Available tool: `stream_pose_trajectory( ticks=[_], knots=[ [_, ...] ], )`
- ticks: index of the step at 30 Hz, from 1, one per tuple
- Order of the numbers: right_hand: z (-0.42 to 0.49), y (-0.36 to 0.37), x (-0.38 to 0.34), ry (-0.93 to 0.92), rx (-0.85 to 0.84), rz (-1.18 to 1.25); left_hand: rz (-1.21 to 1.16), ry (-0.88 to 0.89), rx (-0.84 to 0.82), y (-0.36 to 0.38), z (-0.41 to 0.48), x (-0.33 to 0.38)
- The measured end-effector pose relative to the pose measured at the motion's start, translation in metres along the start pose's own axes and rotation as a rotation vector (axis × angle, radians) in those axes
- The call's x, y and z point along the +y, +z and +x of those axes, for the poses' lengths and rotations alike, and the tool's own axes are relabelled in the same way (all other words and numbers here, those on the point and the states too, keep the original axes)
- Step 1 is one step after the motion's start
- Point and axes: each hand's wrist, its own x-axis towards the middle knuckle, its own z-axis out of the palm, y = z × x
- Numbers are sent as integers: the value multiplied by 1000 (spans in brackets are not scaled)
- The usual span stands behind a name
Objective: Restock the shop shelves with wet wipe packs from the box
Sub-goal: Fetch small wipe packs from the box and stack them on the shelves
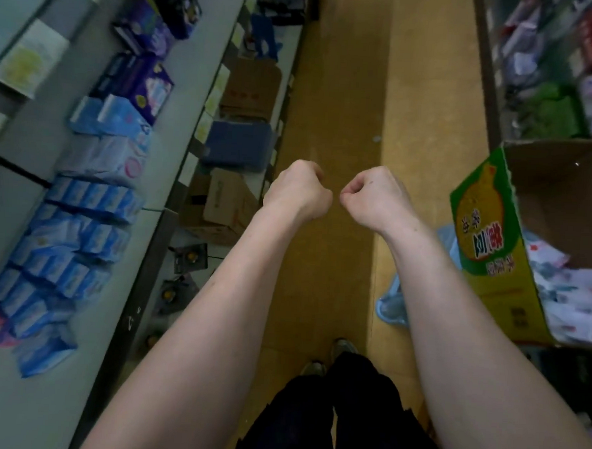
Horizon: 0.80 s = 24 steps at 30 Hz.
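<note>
Both fists are curled shut and empty: the left hand point(298, 190) and the right hand point(375, 196) are held out side by side over the tan aisle floor point(349, 89), knuckles nearly touching, with nothing gripped in either. Wet wipe supply lies at 3 o'clock, where the open brown cardboard box with a green-and-yellow printed flap point(492, 241) stands tilted on the right-hand side of the aisle; white soft wet wipe packs with red markings point(565, 296) are heaped loosely inside it. At 9 o'clock the pale grey shop shelf point(178, 81) carries overlapping rows of blue-and-white soft packs point(71, 233), with purple packs point(140, 85) further along toward 11 o'clock. Lower tiers of the same rack hold brown cartons point(227, 207).

Judged step: a pause between loads, with neither hand engaged on box or shelf. The next move would call for a turn toward 3 o'clock, an opened hand reaching down into the box, and a grip across one flexible pack, which will likely sag if pinched at a corner, before carrying it across to 9 o'clock.
</note>
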Motion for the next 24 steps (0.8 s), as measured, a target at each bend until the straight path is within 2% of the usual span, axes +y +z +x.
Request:
stream_pose_trajectory(
  ticks=[9,14,18,24],
  knots=[
    [-23,-21,69,226,128,16,110,142,-202,58,-6,28],
    [-32,-46,113,284,228,8,214,218,-277,90,-9,57],
    [-32,-70,158,333,312,42,272,298,-349,120,-11,90],
    [-29,-115,218,402,350,95,315,385,-426,179,-14,152]
  ],
)
